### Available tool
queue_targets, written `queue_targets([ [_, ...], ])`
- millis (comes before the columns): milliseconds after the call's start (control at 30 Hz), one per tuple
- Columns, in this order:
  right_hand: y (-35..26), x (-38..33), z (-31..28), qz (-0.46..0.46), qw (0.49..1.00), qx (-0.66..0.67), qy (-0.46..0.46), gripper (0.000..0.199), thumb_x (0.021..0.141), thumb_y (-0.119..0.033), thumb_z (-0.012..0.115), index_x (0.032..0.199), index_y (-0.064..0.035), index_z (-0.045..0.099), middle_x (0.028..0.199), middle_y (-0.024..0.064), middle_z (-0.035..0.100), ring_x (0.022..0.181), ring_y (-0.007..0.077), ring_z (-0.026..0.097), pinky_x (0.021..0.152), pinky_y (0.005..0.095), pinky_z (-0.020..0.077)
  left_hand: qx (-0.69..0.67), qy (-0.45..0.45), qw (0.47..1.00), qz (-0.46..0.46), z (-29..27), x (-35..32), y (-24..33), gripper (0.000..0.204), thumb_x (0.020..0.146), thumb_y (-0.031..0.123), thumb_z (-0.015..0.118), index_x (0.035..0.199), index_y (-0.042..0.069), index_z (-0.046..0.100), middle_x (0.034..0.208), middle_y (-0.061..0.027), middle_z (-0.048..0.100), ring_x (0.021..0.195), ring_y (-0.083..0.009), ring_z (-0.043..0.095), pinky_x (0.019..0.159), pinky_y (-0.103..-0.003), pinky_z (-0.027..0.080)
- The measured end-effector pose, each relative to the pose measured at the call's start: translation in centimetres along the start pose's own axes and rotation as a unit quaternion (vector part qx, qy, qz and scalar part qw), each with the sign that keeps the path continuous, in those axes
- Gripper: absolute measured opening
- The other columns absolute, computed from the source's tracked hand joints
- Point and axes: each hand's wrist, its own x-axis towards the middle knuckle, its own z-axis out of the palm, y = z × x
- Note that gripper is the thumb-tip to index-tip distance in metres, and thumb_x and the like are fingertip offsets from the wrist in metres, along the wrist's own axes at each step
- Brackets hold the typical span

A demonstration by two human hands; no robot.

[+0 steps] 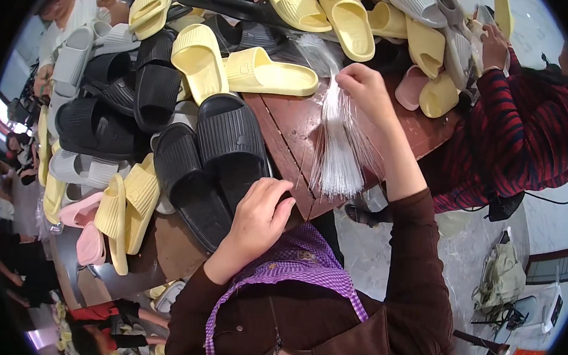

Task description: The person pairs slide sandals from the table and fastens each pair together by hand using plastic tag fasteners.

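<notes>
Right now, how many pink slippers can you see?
3: one pink slipper at the lower left, another just below it, and a third at the upper right, beside a yellow slipper. More may be hidden in the pile.

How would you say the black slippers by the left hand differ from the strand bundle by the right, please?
The black slippers are dark and broad; the strand bundle is whitish and slimmer. The black slippers are thick and solid; the strand bundle has thin strands fanning out. Both lie near the edge of the brown table.
</notes>
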Motion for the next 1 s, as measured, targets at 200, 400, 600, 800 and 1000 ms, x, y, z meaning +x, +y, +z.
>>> queue_targets([
  [200, -3.3, -2.1, 0.3, -0.016, 0.975, 0.218, -0.036, 0.010, 0.080, -0.009, 0.063, 0.085, -0.0007, 0.060, 0.072, 0.0082, 0.061, 0.065, 0.0153, 0.058, 0.061, 0.0269, 0.0464, -0.281, -0.003, 0.942, -0.182, 1.1, 3.4, -1.1, 0.019, 0.087, 0.008, 0.057, 0.104, -0.001, 0.058, 0.086, -0.0046, 0.059, 0.070, -0.0097, 0.056, 0.060, -0.022, 0.047],
  [400, -5.9, -6.3, 3.2, -0.173, 0.979, 0.003, -0.110, 0.006, 0.076, -0.006, 0.062, 0.081, -0.0045, 0.059, 0.077, 0.0098, 0.062, 0.070, 0.0248, 0.061, 0.063, 0.0327, 0.0492, -0.339, 0.084, 0.908, -0.229, 3.1, 7.1, -2.4, 0.023, 0.091, 0.011, 0.055, 0.109, -0.002, 0.057, 0.081, -0.0018, 0.060, 0.066, -0.0053, 0.054, 0.056, -0.019, 0.045],
  [600, -5.1, -6.6, 3.6, -0.203, 0.970, -0.049, -0.121, 0.007, 0.075, -0.005, 0.060, 0.082, -0.0036, 0.058, 0.078, 0.0109, 0.062, 0.076, 0.0324, 0.060, 0.066, 0.0388, 0.0496, -0.343, 0.137, 0.899, -0.234, 2.5, 6.3, -3.9, 0.017, 0.091, 0.011, 0.054, 0.101, -0.002, 0.057, 0.076, -0.0031, 0.059, 0.063, -0.0053, 0.053, 0.055, -0.018, 0.044],
  [800, 0.9, -4.9, 3.3, -0.100, 0.986, -0.029, -0.128, 0.010, 0.076, -0.003, 0.062, 0.086, -0.0006, 0.060, 0.081, 0.0138, 0.060, 0.077, 0.0281, 0.061, 0.065, 0.0348, 0.0477, -0.479, 0.247, 0.827, -0.158, -1.6, 5.7, -2.9, 0.012, 0.093, 0.010, 0.050, 0.091, 0.000, 0.056, 0.076, -0.0060, 0.059, 0.059, -0.0094, 0.053, 0.052, -0.022, 0.044],
  [1000, 0.8, -4.6, 3.4, -0.114, 0.981, -0.076, -0.137, 0.009, 0.077, -0.004, 0.062, 0.085, -0.0001, 0.059, 0.085, 0.0142, 0.058, 0.079, 0.0272, 0.059, 0.069, 0.0340, 0.0471, -0.517, 0.298, 0.793, -0.123, -5.1, 3.9, -4.1, 0.012, 0.093, 0.010, 0.049, 0.091, 0.000, 0.055, 0.077, -0.0072, 0.058, 0.060, -0.0116, 0.052, 0.053, -0.025, 0.044],
])
